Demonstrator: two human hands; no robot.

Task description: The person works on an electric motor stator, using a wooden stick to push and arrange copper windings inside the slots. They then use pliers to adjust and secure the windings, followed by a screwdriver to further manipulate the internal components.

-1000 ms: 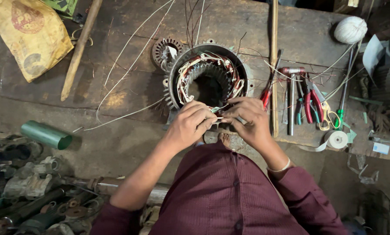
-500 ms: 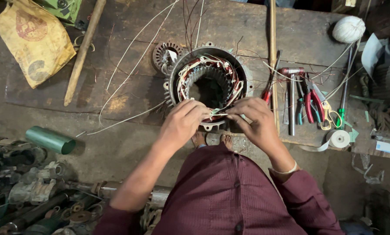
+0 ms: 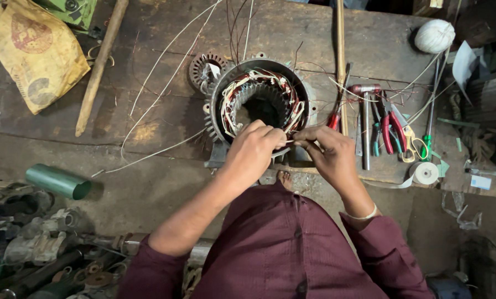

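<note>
Now, at the near edge of the counter (image 3: 148, 111): motor stator (image 3: 261, 102), round housing upright on its end, bore facing up, copper windings and white sleeving around the inside.
Left hand (image 3: 252, 152): over the stator's near rim, fingers curled and pressed together, pinching a thin wire lead (image 3: 290, 140) at the fingertips.
Right hand (image 3: 328, 152): just beside the left, thumb and forefinger nipped on the same lead from the other side; whether a sleeve or bare wire sits between them, hard to tell at this size.
Right of the stator: small hammer (image 3: 365, 119), red-handled pliers (image 3: 390, 130), green-handled screwdriver (image 3: 428, 124), roll of tape (image 3: 425, 173) near the front right corner.
Far right corner: ball of white string (image 3: 435, 35).
Left part of the counter: wooden stick (image 3: 99, 69) lying slantwise, yellow sack (image 3: 35, 52) at the far left corner, long white wires (image 3: 154, 77) trailing across the boards.
Off the counter, on the floor at left: green tube (image 3: 58, 181).
Risk, strain: lead likely to snap or tear out of its coil if pulled too hard between both pinches.
Risk, insulation: enamel apt to be scraped against the rim, inviting a short.
Risk, snagging: loose wires close by, easy to catch with a wrist and drag across the windings.
</note>
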